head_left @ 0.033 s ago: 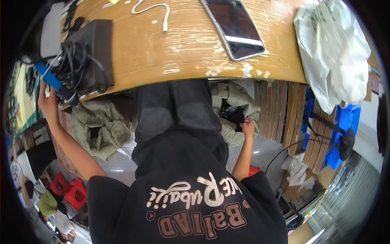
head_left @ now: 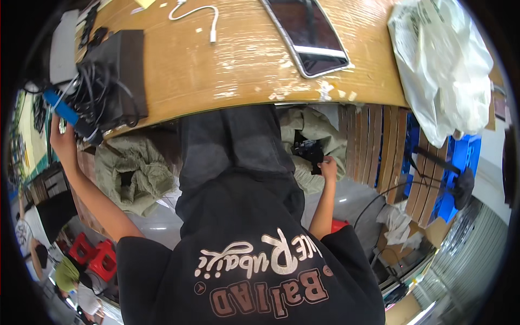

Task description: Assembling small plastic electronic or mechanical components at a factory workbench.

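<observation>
At the left edge of the table, my left hand (head_left: 63, 135) is raised with its fingers curled against a blue cylindrical tool with a black end (head_left: 66, 111). The tool covers part of the fingertips. Low on the right, beside my leg, my right hand (head_left: 328, 168) is closed at the mouth of an olive woven sack (head_left: 337, 132). Dark pieces (head_left: 309, 151) lie inside that sack. What the right fingers pinch is too small and dark to name.
A black box (head_left: 130, 76) with tangled cables stands left on the wooden table (head_left: 227, 70). A phone (head_left: 311, 38), a white cable (head_left: 214, 24) and a white plastic bag (head_left: 441, 70) lie there too. Another olive sack (head_left: 135, 173) sits below, left; stacked brown slats (head_left: 374, 146) stand right.
The table and the things on it sit slightly higher and further left in the picture. Both hands stay at the same places, with no clear change in their hold.
</observation>
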`<state>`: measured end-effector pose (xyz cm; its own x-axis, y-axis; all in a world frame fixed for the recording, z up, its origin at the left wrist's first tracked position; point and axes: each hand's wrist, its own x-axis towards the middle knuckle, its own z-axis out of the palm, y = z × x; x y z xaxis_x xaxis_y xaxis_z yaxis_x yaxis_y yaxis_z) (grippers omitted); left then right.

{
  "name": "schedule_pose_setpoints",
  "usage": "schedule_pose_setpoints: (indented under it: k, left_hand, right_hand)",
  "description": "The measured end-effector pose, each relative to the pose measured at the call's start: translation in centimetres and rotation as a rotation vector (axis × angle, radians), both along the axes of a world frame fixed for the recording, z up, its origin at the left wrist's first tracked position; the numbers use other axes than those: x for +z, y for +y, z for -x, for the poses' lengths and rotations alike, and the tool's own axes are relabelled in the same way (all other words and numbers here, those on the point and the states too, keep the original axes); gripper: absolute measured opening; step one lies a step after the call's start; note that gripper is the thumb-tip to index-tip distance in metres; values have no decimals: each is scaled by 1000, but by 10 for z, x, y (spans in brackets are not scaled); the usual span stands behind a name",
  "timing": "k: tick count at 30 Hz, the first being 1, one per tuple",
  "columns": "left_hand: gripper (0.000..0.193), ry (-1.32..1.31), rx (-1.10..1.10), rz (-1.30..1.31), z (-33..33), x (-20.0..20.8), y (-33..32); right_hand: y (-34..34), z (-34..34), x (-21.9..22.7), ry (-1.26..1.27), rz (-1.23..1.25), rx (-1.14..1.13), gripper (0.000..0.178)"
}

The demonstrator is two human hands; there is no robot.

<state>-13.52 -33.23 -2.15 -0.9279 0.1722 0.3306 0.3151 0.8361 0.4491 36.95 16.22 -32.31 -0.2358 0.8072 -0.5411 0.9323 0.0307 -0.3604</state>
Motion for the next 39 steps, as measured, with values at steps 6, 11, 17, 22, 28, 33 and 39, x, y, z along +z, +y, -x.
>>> schedule_pose_setpoints:
  k: [6,11,17,22,28,33,39]
  left_hand:
    - [33,-62,-154,3,13,-14,-7]
    - [31,18,-68,87,16,-14,-16]
    - [28,141,84,-353,7,-2,2]
    - [29,59,175,-1088,-16,34,7]
    - [25,394,29,-1627,-77,71,-22]
    - [27,-5,-312,-2193,-162,84,78]
    - [47,-718,-440,-2036,-206,79,203]
  right_hand:
    - [-8,2,-20,246,374,-547,35]
    - [6,16,2,391,360,-585,34]
    - [15,107,200,769,451,-13,25]
    - [16,160,312,984,494,353,22]
    - [30,254,348,1053,7,425,23]
    - [61,340,331,1007,-310,661,19]
    - [80,383,321,770,-334,770,17]
